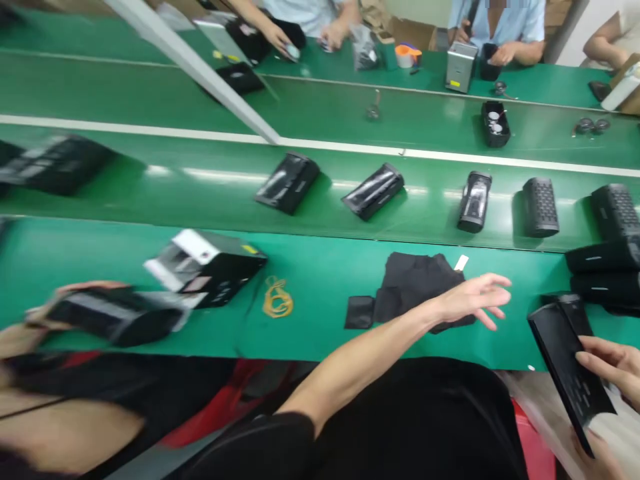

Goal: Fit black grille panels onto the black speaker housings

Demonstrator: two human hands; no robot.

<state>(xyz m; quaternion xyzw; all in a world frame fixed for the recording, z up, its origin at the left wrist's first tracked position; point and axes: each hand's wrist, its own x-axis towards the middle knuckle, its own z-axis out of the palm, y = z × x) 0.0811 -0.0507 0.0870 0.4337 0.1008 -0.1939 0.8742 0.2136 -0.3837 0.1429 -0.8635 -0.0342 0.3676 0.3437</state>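
My left hand point(477, 300) reaches to the right over the green bench with its fingers spread and nothing in them. Under the wrist lies a heap of black cloth pouches point(413, 277) with a small white tag point(461, 263). A smaller black pouch point(359, 312) is beside the heap. Past my fingertips, a person's hands point(613, 367) at the right edge hold a black speaker point(570, 360), tilted, with small print on its face. My right hand does not show.
Several black speakers point(287, 183) stand along the green conveyor point(215, 193) ahead, and more are stacked at right point(603, 287). A rubber-band bundle point(277, 298) and an open box point(215, 263) lie left. The left neighbour holds a blurred black speaker point(110, 313). People work opposite.
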